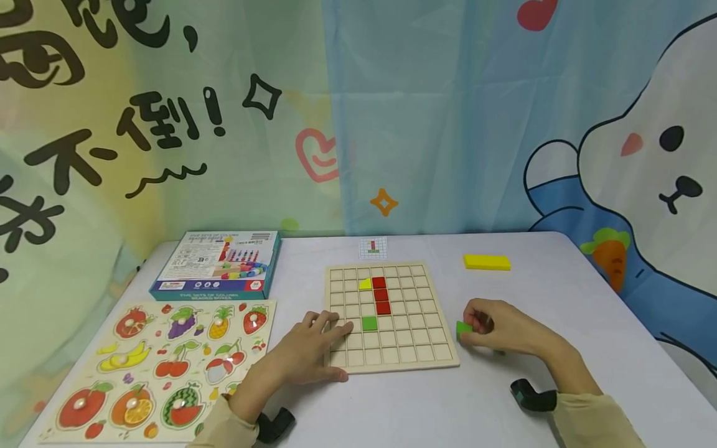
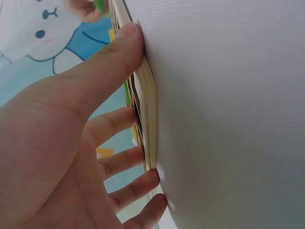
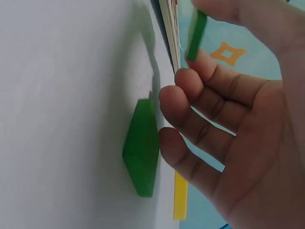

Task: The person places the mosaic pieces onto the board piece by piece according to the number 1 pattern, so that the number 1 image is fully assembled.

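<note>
My left hand [image 1: 309, 350] rests at the lower left edge of the gridded wooden board [image 1: 414, 356], its fingers spread over the rim and frame. In the left wrist view the thumb [image 2: 112, 57] lies along the board's edge. Just off the board's right side, my right hand [image 1: 506, 326] pinches a small green tile [image 1: 462, 328] between thumb and fingertips. Below that hand, a larger green block [image 3: 141, 150] lies on the table, mostly hidden in the head view. On the board sit a red column [image 1: 381, 295] of several squares, a yellow triangle [image 1: 366, 284] and a green square [image 1: 370, 323].
A small pattern card [image 1: 373, 248] lies behind the board. A yellow block [image 1: 487, 262] is at the back right. To the left are a flat box [image 1: 215, 264] and a fruit puzzle board [image 1: 154, 367], close to my left forearm. A printed curtain [image 1: 426, 124] hangs behind the table.
</note>
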The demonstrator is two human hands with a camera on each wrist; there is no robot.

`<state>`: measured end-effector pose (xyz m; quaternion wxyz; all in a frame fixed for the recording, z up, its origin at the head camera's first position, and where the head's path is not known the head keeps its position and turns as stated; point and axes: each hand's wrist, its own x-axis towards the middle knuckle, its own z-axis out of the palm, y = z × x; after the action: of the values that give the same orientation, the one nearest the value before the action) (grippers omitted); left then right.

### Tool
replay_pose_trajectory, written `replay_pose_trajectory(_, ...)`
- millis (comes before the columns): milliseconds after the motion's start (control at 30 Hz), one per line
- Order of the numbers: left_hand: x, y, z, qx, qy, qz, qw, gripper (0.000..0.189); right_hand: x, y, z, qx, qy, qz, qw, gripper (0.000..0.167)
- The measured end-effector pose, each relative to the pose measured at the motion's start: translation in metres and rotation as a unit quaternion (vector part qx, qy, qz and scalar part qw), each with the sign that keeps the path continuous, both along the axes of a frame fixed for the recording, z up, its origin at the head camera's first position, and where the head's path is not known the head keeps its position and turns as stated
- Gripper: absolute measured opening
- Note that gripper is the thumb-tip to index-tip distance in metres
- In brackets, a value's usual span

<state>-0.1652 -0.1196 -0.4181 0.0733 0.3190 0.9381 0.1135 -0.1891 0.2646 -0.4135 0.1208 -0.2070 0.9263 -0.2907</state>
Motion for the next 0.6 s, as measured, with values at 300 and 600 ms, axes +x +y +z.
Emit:
replay_pose_trajectory(300,-0.001,0.001,0.001,0.0,-0.012,-0.002,0.9999,0.082,-0.001,-0.013,-0.001,-0.015,0.043,0.008,0.9989,0.028)
replay_pose_trajectory(600,0.0,0.0,0.001,-0.001,-0.008,0.002,1.0,0.081,-0.001,-0.024,-0.002,-0.009,0.055,0.018,0.9983,0.03)
